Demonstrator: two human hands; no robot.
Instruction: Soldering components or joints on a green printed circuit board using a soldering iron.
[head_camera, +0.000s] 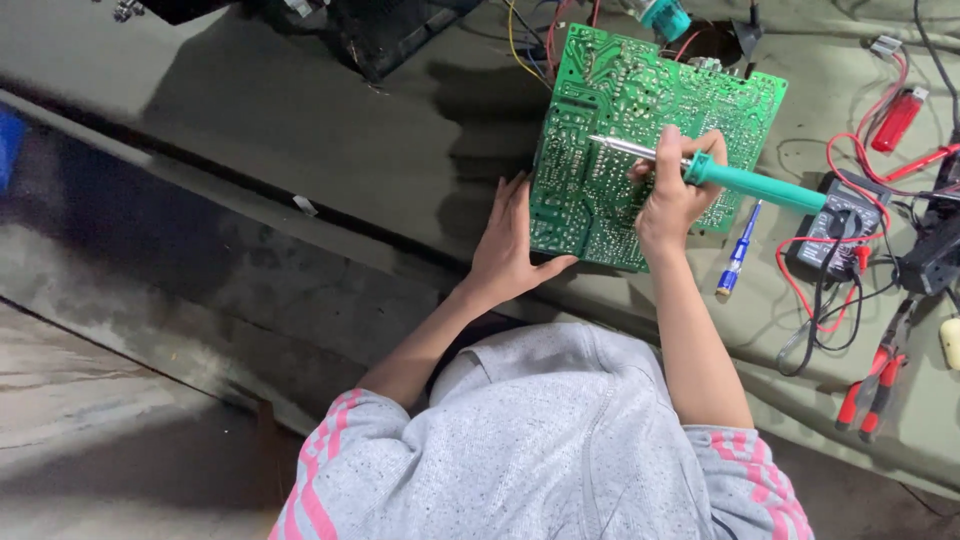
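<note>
Green: one circuit board (640, 110), one soldering iron (745, 181), two hands.

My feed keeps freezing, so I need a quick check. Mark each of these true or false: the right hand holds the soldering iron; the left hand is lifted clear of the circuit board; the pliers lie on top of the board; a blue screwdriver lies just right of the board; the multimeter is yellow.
1. The right hand holds the soldering iron: true.
2. The left hand is clear of the circuit board: false, it rests against the board's left edge.
3. The red-handled pliers lie on the board: false, they lie far to the right on the cloth.
4. A blue screwdriver lies right of the board: true.
5. The multimeter is yellow: false, it is dark grey.
</note>
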